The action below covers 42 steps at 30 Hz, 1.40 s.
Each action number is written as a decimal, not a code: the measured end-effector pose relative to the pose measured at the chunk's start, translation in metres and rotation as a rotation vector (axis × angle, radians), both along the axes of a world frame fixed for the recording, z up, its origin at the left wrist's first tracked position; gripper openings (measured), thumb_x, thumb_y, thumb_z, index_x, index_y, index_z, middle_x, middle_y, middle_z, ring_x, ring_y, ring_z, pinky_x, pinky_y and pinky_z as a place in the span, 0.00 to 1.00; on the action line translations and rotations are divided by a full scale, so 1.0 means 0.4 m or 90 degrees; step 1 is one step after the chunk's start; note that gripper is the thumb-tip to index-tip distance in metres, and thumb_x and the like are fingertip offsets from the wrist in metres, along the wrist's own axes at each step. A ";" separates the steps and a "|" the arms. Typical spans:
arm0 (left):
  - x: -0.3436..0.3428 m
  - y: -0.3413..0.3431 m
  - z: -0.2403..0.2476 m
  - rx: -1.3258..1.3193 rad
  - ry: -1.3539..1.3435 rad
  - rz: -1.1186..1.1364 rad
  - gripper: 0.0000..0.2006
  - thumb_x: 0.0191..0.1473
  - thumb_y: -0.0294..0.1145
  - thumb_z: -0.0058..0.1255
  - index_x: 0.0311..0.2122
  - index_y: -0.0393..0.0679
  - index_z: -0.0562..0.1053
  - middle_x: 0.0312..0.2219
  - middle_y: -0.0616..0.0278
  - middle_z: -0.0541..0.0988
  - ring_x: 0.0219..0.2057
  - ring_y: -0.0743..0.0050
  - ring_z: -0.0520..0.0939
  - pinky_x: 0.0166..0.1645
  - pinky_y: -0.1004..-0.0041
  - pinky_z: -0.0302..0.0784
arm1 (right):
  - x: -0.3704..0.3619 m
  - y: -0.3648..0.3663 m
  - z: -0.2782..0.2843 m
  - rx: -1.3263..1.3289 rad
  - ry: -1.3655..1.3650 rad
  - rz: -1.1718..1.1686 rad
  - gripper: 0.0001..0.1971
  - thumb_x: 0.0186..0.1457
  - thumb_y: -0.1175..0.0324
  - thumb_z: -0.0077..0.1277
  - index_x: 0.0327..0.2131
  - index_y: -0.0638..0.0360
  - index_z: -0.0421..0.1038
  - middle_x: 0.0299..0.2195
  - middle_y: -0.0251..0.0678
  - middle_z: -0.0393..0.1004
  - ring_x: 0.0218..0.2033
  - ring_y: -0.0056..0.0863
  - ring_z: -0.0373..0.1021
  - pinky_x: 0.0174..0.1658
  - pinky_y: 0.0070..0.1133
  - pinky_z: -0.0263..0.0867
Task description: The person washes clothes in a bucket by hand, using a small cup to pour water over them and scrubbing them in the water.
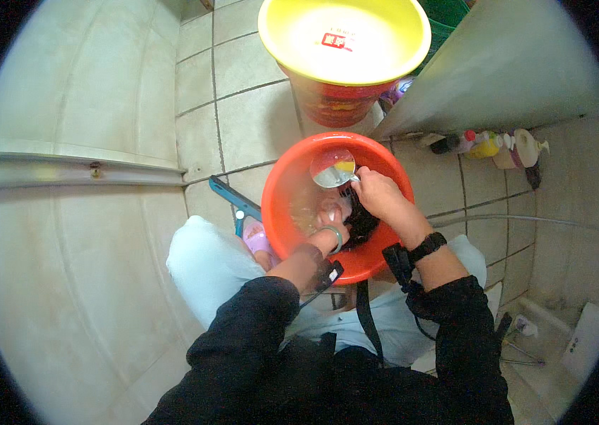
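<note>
A red-orange plastic basin (pixel 280 234) stands between my knees, with cloudy water and a dark, wet bundle (pixel 363 221) inside; it looks like black cloth. Over its far side my right hand (pixel 381 195) grips the handle of a shiny, round-headed ladle (pixel 332 168). The ladle's head is tilted and reflects yellow and red. Down in the basin, against the dark bundle, is my left hand (pixel 333 216), with a pale bangle at the wrist. Its fingers look curled, but blur and water hide what they hold.
A tall red bucket with a yellow inside (pixel 342 78) stands beyond the basin. A blue-handled tool (pixel 234 197) lies left of it, near my pink slipper (pixel 253 234). Several bottles (pixel 487 147) line the right, where a thin hose (pixel 526 218) crosses the tiles.
</note>
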<state>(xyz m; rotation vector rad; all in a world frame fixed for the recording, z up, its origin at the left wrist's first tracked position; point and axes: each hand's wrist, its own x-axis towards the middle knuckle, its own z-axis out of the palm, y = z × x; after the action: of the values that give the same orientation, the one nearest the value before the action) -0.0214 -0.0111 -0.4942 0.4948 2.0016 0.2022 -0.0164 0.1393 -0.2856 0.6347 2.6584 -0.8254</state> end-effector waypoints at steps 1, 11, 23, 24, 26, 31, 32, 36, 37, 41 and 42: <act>0.016 0.008 -0.010 0.039 0.018 0.004 0.40 0.51 0.41 0.40 0.63 0.57 0.32 0.61 0.47 0.23 0.61 0.35 0.33 0.60 0.45 0.38 | 0.010 0.008 -0.014 0.001 -0.009 -0.006 0.14 0.56 0.61 0.41 0.36 0.65 0.63 0.32 0.55 0.71 0.36 0.51 0.69 0.38 0.41 0.64; -0.037 0.062 0.002 0.043 0.100 -0.106 0.33 0.51 0.38 0.40 0.62 0.50 0.47 0.62 0.51 0.41 0.62 0.47 0.45 0.62 0.53 0.42 | 0.034 0.010 -0.024 0.031 -0.027 -0.025 0.14 0.55 0.62 0.42 0.36 0.65 0.64 0.32 0.55 0.72 0.36 0.51 0.69 0.38 0.40 0.64; -0.016 0.044 0.142 0.087 0.108 -0.143 0.29 0.52 0.35 0.39 0.60 0.49 0.50 0.60 0.53 0.48 0.61 0.54 0.49 0.63 0.59 0.42 | 0.035 0.026 -0.035 0.035 0.039 0.010 0.14 0.55 0.62 0.43 0.36 0.64 0.64 0.31 0.54 0.72 0.35 0.50 0.69 0.38 0.39 0.64; -0.005 0.031 0.124 0.071 0.100 -0.162 0.29 0.53 0.34 0.38 0.60 0.49 0.50 0.60 0.53 0.49 0.61 0.55 0.50 0.63 0.59 0.42 | 0.039 0.022 -0.033 0.029 0.048 0.007 0.14 0.55 0.62 0.43 0.36 0.64 0.64 0.31 0.54 0.72 0.35 0.49 0.69 0.38 0.39 0.64; 0.003 0.022 0.079 0.046 0.090 -0.194 0.28 0.53 0.34 0.38 0.60 0.49 0.51 0.60 0.54 0.50 0.60 0.56 0.51 0.63 0.60 0.43 | 0.044 0.023 -0.031 0.024 0.049 -0.003 0.14 0.55 0.62 0.43 0.37 0.64 0.64 0.32 0.54 0.72 0.35 0.49 0.69 0.38 0.39 0.64; -0.009 0.041 0.014 0.005 0.139 -0.194 0.27 0.53 0.33 0.38 0.59 0.49 0.52 0.59 0.55 0.53 0.60 0.59 0.52 0.63 0.62 0.43 | 0.053 0.008 -0.047 0.032 0.048 0.001 0.14 0.55 0.62 0.43 0.36 0.65 0.64 0.33 0.53 0.71 0.37 0.49 0.69 0.39 0.40 0.64; -0.007 0.048 0.014 0.001 0.158 -0.192 0.26 0.53 0.32 0.38 0.59 0.49 0.52 0.59 0.55 0.53 0.60 0.59 0.53 0.63 0.63 0.43 | 0.056 0.009 -0.050 0.034 0.029 -0.007 0.13 0.55 0.62 0.43 0.36 0.65 0.64 0.34 0.53 0.71 0.37 0.50 0.69 0.39 0.40 0.64; -0.008 0.043 0.026 0.111 0.276 -0.145 0.23 0.56 0.33 0.32 0.59 0.48 0.54 0.59 0.56 0.54 0.60 0.60 0.53 0.63 0.64 0.45 | 0.055 0.000 -0.074 0.052 -0.003 -0.021 0.13 0.55 0.62 0.43 0.36 0.64 0.63 0.34 0.53 0.71 0.36 0.50 0.69 0.39 0.40 0.64; -0.010 0.038 0.030 0.153 0.312 -0.131 0.22 0.58 0.33 0.29 0.58 0.47 0.54 0.59 0.57 0.54 0.60 0.60 0.53 0.62 0.64 0.46 | 0.051 -0.001 -0.080 0.065 -0.005 -0.017 0.13 0.55 0.62 0.43 0.36 0.63 0.63 0.34 0.52 0.70 0.36 0.50 0.69 0.39 0.40 0.64; -0.021 0.063 0.049 0.168 0.136 0.015 0.23 0.58 0.40 0.30 0.59 0.49 0.56 0.59 0.55 0.55 0.59 0.51 0.58 0.60 0.59 0.54 | 0.028 -0.007 -0.112 0.109 -0.029 -0.003 0.13 0.56 0.61 0.42 0.36 0.62 0.64 0.34 0.49 0.70 0.36 0.48 0.69 0.39 0.38 0.65; -0.033 0.047 0.027 0.151 0.079 0.071 0.24 0.57 0.42 0.32 0.59 0.49 0.57 0.59 0.54 0.55 0.58 0.48 0.59 0.59 0.57 0.56 | 0.008 -0.022 -0.116 0.105 -0.018 0.006 0.13 0.56 0.61 0.42 0.36 0.62 0.64 0.34 0.49 0.70 0.36 0.48 0.69 0.39 0.38 0.65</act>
<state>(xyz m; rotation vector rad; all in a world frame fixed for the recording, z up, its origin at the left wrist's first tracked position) -0.0348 0.0078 -0.4836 0.5562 2.1409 0.4921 -0.0133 0.1305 -0.3320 0.6665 2.7210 -0.5948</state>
